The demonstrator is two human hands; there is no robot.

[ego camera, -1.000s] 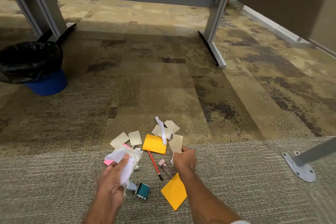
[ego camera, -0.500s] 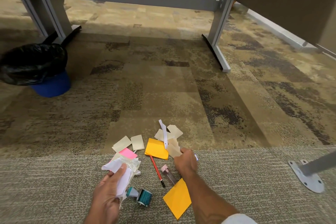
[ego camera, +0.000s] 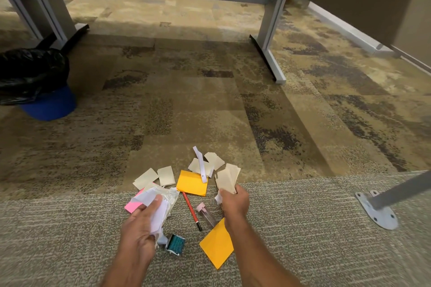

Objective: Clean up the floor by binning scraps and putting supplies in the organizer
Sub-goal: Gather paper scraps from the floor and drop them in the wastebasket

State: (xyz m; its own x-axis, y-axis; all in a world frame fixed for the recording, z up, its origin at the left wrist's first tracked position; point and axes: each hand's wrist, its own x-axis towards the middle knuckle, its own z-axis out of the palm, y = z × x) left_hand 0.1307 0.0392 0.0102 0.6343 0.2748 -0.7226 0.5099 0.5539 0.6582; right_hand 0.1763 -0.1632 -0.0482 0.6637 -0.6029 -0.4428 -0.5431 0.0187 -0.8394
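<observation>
Clutching a crumpled wad of white paper [ego camera: 156, 207], the left hand [ego camera: 140, 233] has its fingers curled around the bundle and its thumb pressed on top. The right hand [ego camera: 234, 201] is closed around a small stack of beige paper pieces [ego camera: 227, 178], which fan upward out of its grip.

Between the two hands, on the carpet [ego camera: 303, 228], lie one red pencil [ego camera: 191, 211] and one small clear tube with a pink cap [ego camera: 206, 213], side by side and nearly parallel. Just below the left hand's fingers sits one teal roller stamp [ego camera: 175, 242]. Two orange sticky pads are in view: one [ego camera: 192, 183] beyond the pencil, up between the hands, and one [ego camera: 217, 243] beside the right forearm, turned on its corner. One pink note [ego camera: 132, 207] peeks out from under the white wad, left of the left hand's thumb.

Beyond the left hand lie two loose beige squares [ego camera: 155, 176], touching each other. Beyond the right hand's stack lie two or three more beige scraps [ego camera: 207, 162], overlapped, with one white paper strip [ego camera: 201, 166] curling across them.

Far off to the left of the left hand stands one blue bin with a black liner [ego camera: 35, 81], beside a grey desk leg [ego camera: 53, 4]. A second desk leg [ego camera: 271, 30] stands well beyond the right hand. The organizer does not appear in the frame.
</observation>
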